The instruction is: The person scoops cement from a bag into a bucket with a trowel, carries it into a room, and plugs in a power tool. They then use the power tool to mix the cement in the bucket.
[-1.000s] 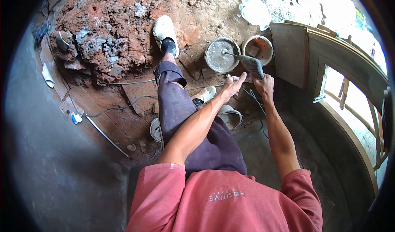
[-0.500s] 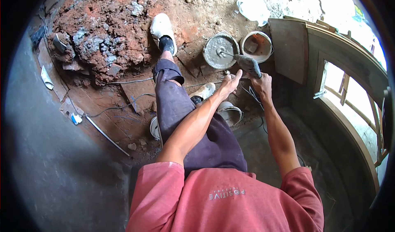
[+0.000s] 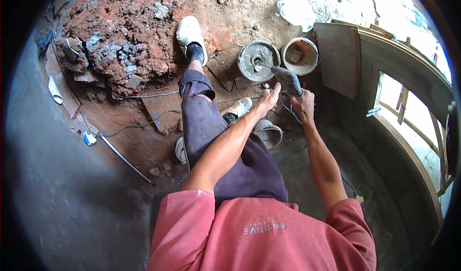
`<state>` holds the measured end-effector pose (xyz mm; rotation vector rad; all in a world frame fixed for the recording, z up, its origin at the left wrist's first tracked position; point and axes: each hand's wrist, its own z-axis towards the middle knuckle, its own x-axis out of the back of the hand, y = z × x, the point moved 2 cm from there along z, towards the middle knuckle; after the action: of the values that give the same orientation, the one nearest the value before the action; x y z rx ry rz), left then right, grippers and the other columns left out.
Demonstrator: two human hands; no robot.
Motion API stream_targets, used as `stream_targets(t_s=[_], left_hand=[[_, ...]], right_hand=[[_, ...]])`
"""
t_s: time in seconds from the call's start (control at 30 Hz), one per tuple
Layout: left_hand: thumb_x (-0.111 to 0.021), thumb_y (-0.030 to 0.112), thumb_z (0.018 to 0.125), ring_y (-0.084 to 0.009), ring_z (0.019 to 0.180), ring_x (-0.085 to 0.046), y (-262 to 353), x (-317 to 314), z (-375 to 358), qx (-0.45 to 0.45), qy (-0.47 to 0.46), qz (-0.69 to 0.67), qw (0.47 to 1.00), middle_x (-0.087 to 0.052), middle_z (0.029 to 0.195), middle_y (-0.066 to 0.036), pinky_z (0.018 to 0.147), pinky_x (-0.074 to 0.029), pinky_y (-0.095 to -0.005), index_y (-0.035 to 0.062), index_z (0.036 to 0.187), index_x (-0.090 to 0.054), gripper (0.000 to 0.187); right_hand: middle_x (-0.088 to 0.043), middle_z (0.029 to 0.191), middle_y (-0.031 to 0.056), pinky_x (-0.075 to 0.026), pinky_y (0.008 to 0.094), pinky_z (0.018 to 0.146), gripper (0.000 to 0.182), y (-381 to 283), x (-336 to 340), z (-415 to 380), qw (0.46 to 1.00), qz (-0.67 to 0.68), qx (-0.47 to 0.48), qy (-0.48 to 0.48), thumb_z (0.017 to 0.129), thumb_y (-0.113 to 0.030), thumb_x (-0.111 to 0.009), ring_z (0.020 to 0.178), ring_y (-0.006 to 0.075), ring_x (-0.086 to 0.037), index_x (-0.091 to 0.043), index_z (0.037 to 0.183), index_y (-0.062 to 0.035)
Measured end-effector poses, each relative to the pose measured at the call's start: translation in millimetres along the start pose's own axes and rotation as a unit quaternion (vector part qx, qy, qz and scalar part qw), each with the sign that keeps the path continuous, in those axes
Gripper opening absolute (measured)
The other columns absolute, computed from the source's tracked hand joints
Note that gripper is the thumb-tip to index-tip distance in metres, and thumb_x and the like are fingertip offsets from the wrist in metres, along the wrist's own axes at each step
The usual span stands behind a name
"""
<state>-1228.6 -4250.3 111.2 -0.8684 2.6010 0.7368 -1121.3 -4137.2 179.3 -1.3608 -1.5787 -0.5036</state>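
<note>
My right hand (image 3: 303,104) is wrapped round the rear grip of a grey power drill (image 3: 287,80). The drill's mixing rod reaches into a bucket (image 3: 241,65) of wet grey mortar (image 3: 248,55), where a swirled hollow surrounds it. My left hand (image 3: 269,100) is beside the drill, its thumb stretched toward the tool and its other fingers curled; I cannot tell what they hold. Close to the mortar bucket, on its right, stands a second bucket (image 3: 313,61) with a pale chunk (image 3: 295,55) inside.
A heap of reddish soil and rubble (image 3: 125,35) rises at the upper left. Near my feet are a tilted white bucket (image 3: 270,135) and a cable (image 3: 129,129) across the ground. A board (image 3: 338,59) and a curved wooden frame (image 3: 408,141) border the right side.
The drill and my right hand have shifted slightly down and left. A deeper swirl now shows in the mortar around the rod. My left hand has barely moved.
</note>
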Motion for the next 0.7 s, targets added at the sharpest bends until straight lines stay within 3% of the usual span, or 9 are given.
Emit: stream_targets(t_s=[0.17,0.27,0.3,0.37,0.7], left_hand=[[-0.045,0.067,0.096,-0.0142,0.058,-0.055,-3,-2,3,-0.008,0.01,0.0,1.0,-0.048,0.066,-0.002,0.05,-0.047,-0.0316,0.0032,0.087,-0.059,0.066],[-0.045,0.07,0.094,-0.0156,0.051,-0.054,-4,-1,3,-0.017,0.026,-0.014,0.999,-0.052,0.06,-0.004,0.045,-0.046,-0.0329,0.006,0.072,-0.053,0.068],[-0.045,0.07,0.094,-0.0156,0.051,-0.054,-1,1,5,-0.02,0.028,-0.014,0.999,-0.052,0.06,-0.004,0.045,-0.046,-0.0329,0.006,0.072,-0.053,0.068],[-0.044,0.069,0.095,-0.0143,0.06,-0.056,-2,1,2,-0.012,-0.005,0.004,1.0,-0.049,0.069,-0.002,0.052,-0.047,-0.0325,0.0046,0.088,-0.059,0.066],[-0.044,0.068,0.096,-0.0134,0.06,-0.054,0,4,8,-0.012,-0.008,-0.008,1.0,-0.047,0.069,0.0,0.053,-0.05,-0.0332,0.0053,0.087,-0.058,0.065]], right_hand=[[-0.065,0.073,0.0246,-0.051,0.0479,0.068,0.044,5,-5,-3,1.0,0.002,-0.003,0.009,0.08,-0.044,-0.074,0.072,0.0437,-0.065,-0.072,0.079,-0.0001],[-0.065,0.073,0.0248,-0.051,0.0483,0.069,0.045,8,-6,-9,1.0,0.004,-0.011,0.001,0.08,-0.045,-0.073,0.072,0.0437,-0.065,-0.072,0.079,0.0001],[-0.065,0.073,0.0247,-0.051,0.0484,0.069,0.045,4,-6,-4,1.0,0.001,-0.003,0.009,0.08,-0.045,-0.073,0.072,0.0436,-0.065,-0.072,0.079,0.0002],[-0.065,0.073,0.0247,-0.051,0.0486,0.069,0.045,0,-6,-1,1.0,0.017,-0.014,0.005,0.08,-0.044,-0.073,0.072,0.0436,-0.065,-0.072,0.08,0.0001],[-0.067,0.073,0.0242,-0.051,0.0489,0.072,0.043,-4,-4,-5,0.999,0.026,-0.025,0.01,0.08,-0.043,-0.073,0.073,0.0435,-0.066,-0.073,0.081,0.0]])
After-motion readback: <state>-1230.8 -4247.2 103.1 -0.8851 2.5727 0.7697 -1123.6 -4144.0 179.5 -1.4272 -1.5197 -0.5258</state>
